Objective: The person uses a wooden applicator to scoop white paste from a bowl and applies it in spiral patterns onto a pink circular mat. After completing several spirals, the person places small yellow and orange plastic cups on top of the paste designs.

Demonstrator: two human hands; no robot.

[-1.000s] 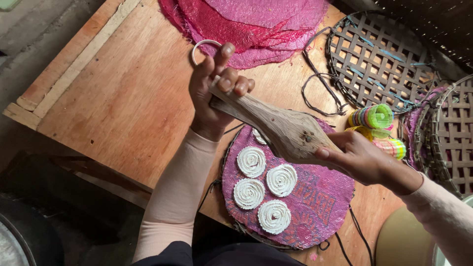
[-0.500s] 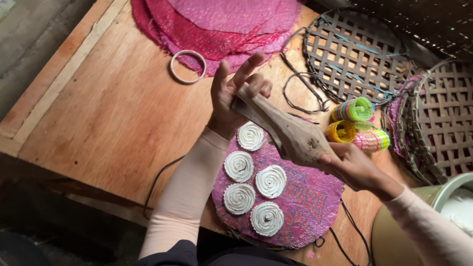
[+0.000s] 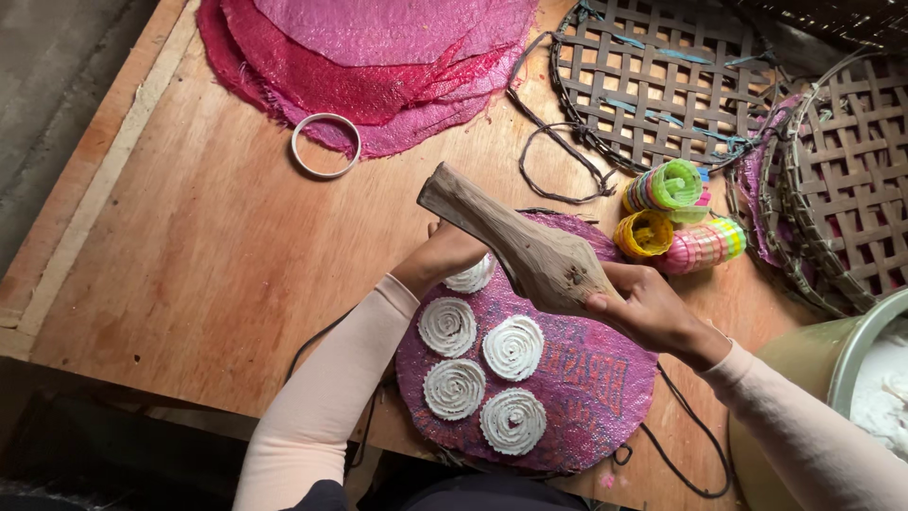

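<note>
Wood, brown and club-shaped, makes up the tool [image 3: 515, 244] that the person holds tilted above the counter [image 3: 218, 255], its narrow end pointing up and to the left. The right hand [image 3: 648, 308] has its grip wrapped around the thick lower end, fingers curled over the wood. The left hand [image 3: 449, 254] sits beneath the tool's middle, mostly hidden by it, so whether its grip is wide or closed cannot be told; it rests just beside a white spiral [image 3: 470, 275] at the upper edge of a round purple mesh mat [image 3: 586, 378]. Four more white spirals [image 3: 482, 374] of coiled dough lie on that mat, set near one another in a loose cluster. Thin dark cord [image 3: 676, 464] trails from under the mat's lower right edge. To the right of the tool stand small bright plastic cups [image 3: 676, 218], green, yellow and pink, lying on their sides. Farther up, a stack of pink mesh mats [image 3: 378, 57] covers the counter's far end, with a white ring [image 3: 325, 145] at its edge. Round woven bamboo trays [image 3: 662, 76] lie at the upper right. A metal bowl [image 3: 856, 360] with white contents shows at the right edge.
</note>
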